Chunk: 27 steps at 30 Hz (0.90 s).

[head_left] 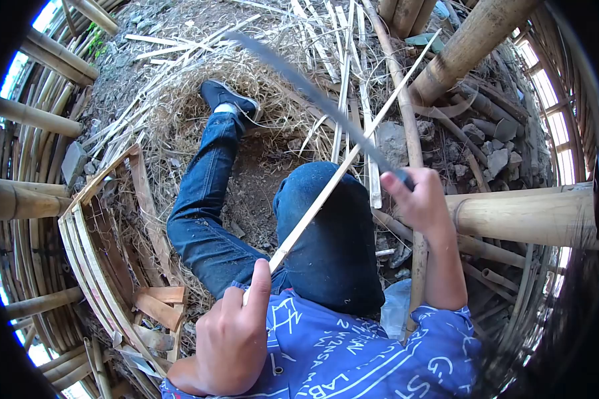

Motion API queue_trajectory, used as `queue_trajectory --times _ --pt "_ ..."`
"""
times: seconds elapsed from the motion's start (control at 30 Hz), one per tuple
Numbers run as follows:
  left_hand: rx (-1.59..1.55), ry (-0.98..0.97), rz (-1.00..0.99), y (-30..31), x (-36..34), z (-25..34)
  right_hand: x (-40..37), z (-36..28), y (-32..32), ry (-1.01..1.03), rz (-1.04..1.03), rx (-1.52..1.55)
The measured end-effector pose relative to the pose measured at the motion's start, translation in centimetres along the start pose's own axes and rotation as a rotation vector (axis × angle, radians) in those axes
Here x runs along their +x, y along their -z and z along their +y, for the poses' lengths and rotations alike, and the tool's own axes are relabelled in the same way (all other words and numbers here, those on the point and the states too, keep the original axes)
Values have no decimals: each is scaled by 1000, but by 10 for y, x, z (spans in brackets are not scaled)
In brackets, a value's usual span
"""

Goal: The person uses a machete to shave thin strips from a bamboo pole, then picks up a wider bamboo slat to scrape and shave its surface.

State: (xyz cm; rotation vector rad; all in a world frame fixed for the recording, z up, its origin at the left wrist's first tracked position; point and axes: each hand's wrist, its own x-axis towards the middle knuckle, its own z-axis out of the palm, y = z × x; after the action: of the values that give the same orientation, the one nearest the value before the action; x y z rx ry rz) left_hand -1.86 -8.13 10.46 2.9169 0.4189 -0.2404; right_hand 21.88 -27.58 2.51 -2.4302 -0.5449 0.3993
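Observation:
A long pale bamboo strip [326, 191] runs diagonally from my lap up to the right, over my raised knee. Its lower end is in my left hand [236, 332], fingers curled round it and thumb along it. My right hand [419, 199], at the right, is closed on the handle of a long, dark-bladed knife [306, 86]. The blade points up and to the left and crosses above the strip. Motion blurs the blade and part of my right hand.
Bamboo poles [479, 46] stand at the upper right, with another pole [526, 216] at right. Rubble [496, 149] lies near them. Shavings [166, 120] and split strips cover the ground ahead. A bent bundle of slats [100, 272] is at left. My shoe [229, 98] rests among shavings.

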Motion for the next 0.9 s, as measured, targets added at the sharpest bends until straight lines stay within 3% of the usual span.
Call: queue_trajectory --times 0.23,0.43,0.5,0.6,0.7,0.9 --pt "-58 -17 47 -5 -3 -6 12 -5 6 100 -8 -89" --pt "-100 -30 66 3 -8 -10 101 82 42 -213 306 -232" --pt "25 -79 75 8 -7 -8 120 115 46 -234 398 -284" --pt "-32 -46 -15 13 -6 -7 125 116 37 -265 394 -283" --pt "-4 -91 79 10 -5 -10 138 135 24 -290 407 -126" --pt "-70 -105 55 7 -7 -19 157 124 34 -390 365 -154"
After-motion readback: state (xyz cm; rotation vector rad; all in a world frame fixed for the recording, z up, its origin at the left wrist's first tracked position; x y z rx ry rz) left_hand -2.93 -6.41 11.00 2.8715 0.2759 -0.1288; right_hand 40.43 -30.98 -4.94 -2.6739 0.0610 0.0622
